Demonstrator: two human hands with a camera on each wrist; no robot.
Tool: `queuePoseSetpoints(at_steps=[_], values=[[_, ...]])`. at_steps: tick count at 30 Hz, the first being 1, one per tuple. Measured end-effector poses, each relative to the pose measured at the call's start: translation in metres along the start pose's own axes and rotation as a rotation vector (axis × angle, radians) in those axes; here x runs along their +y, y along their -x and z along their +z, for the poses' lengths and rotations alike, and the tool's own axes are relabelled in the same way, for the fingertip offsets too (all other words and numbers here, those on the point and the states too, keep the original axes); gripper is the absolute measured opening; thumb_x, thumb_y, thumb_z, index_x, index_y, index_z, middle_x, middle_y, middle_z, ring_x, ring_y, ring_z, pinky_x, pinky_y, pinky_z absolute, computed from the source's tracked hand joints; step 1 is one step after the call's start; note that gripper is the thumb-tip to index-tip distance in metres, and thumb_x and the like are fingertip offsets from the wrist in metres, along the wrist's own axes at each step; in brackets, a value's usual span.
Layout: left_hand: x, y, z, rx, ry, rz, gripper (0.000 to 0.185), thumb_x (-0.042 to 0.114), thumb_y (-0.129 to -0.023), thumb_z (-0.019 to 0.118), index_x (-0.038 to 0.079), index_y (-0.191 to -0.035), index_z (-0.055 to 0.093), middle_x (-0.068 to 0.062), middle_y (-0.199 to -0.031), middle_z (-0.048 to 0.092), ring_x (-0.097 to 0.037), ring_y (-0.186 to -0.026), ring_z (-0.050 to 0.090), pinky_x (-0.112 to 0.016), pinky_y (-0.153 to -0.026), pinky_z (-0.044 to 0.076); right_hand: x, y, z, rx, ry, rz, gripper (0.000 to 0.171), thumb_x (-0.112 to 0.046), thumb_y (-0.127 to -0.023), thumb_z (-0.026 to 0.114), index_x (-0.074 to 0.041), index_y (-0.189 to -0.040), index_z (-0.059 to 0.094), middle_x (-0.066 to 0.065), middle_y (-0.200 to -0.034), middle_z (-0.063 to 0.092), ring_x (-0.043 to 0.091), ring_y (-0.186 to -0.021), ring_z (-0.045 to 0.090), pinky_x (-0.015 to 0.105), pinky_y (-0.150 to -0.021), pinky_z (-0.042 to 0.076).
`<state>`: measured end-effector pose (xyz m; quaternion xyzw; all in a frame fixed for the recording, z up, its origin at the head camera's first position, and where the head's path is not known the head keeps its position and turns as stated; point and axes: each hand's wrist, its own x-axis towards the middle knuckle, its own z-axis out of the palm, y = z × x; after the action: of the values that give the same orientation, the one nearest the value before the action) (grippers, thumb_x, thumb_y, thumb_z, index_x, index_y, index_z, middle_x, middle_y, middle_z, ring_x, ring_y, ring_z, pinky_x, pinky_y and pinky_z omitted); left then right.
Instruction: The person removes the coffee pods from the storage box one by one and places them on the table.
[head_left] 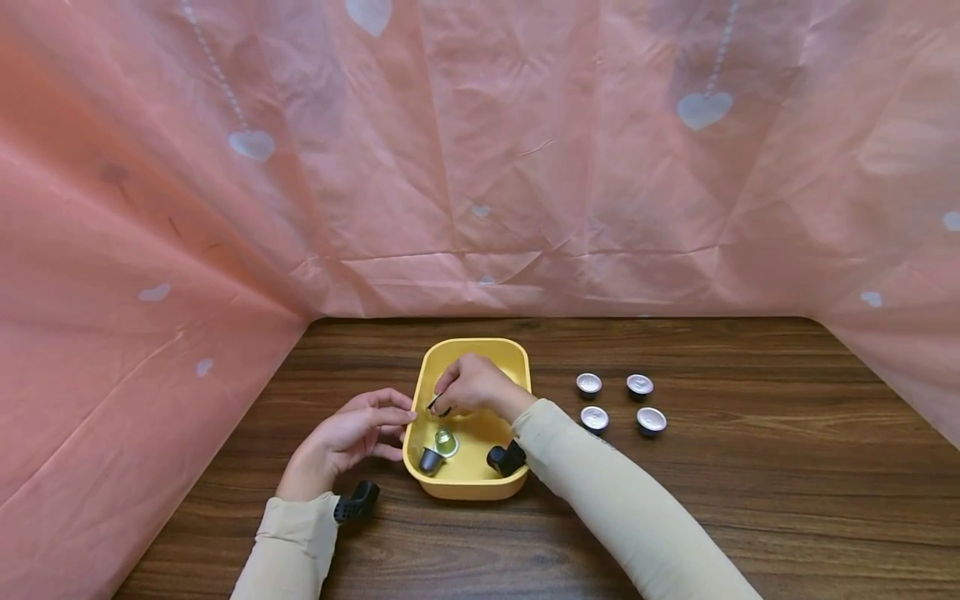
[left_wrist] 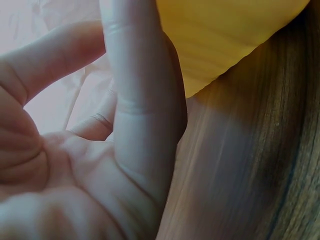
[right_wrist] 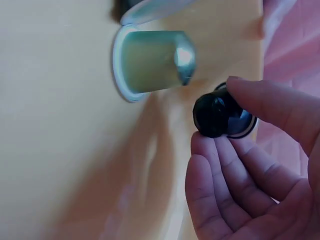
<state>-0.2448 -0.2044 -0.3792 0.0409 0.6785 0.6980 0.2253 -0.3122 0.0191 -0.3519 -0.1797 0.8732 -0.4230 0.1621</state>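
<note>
Head view: right hand (head_left: 474,385) pinches black capsule (right_wrist: 218,116) inside yellow tray (head_left: 517,354); left hand (head_left: 352,437), relaxed, touches its rim.

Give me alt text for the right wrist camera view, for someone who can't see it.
The right hand pinches a black capsule between thumb and fingers above the floor of a yellow tub. A pale green capsule lies on its side in the tub just beyond it, and pink sheeting shows at the right edge.
</note>
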Motion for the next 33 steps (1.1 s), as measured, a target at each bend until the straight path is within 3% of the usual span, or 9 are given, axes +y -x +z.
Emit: queuePoseSetpoints(at_steps=[6,13,22,33], values=[[-0.001,-0.001,0.0,-0.005,-0.002,0.003,0.005,0.009,-0.103,0.063,0.013,-0.106,0.06,-0.001,-0.095,0.067,-0.012,-0.079,0.069,-0.028,-0.067,0.065,-0.006,0.007,-0.015,0.072,0.007,-0.018,0.025,-0.018,-0.076,0.094,-0.013,-0.096,0.08,-0.001,-0.095,0.079,0.014,-0.092,0.066,0.024,-0.078,0.053],[-0.001,-0.002,0.001,-0.011,0.003,0.004,0.005,0.008,-0.104,0.062,0.011,-0.108,0.06,-0.001,-0.094,0.068,-0.012,-0.077,0.069,-0.028,-0.066,0.065,-0.002,0.018,-0.037,0.165,-0.176,-0.045,0.03,-0.014,-0.078,0.092,-0.008,-0.105,0.08,0.003,-0.094,0.081,0.011,-0.083,0.071,0.024,-0.075,0.059],[-0.002,-0.001,0.001,-0.017,0.018,0.002,0.005,0.006,-0.105,0.061,0.01,-0.108,0.062,-0.002,-0.093,0.069,-0.014,-0.08,0.07,-0.028,-0.067,0.066,0.01,0.039,-0.062,0.176,-0.361,-0.098,0.033,-0.008,-0.083,0.088,-0.001,-0.113,0.077,0.005,-0.1,0.083,0.007,-0.087,0.074,0.022,-0.079,0.059],[-0.002,-0.001,0.0,-0.018,0.012,0.001,0.004,0.008,-0.105,0.061,0.009,-0.109,0.061,-0.001,-0.093,0.07,-0.014,-0.082,0.07,-0.028,-0.068,0.066,0.04,0.068,-0.092,0.312,-0.349,-0.102,0.039,-0.012,-0.085,0.089,0.0,-0.12,0.076,-0.004,-0.095,0.079,0.003,-0.087,0.071,0.019,-0.08,0.056]])
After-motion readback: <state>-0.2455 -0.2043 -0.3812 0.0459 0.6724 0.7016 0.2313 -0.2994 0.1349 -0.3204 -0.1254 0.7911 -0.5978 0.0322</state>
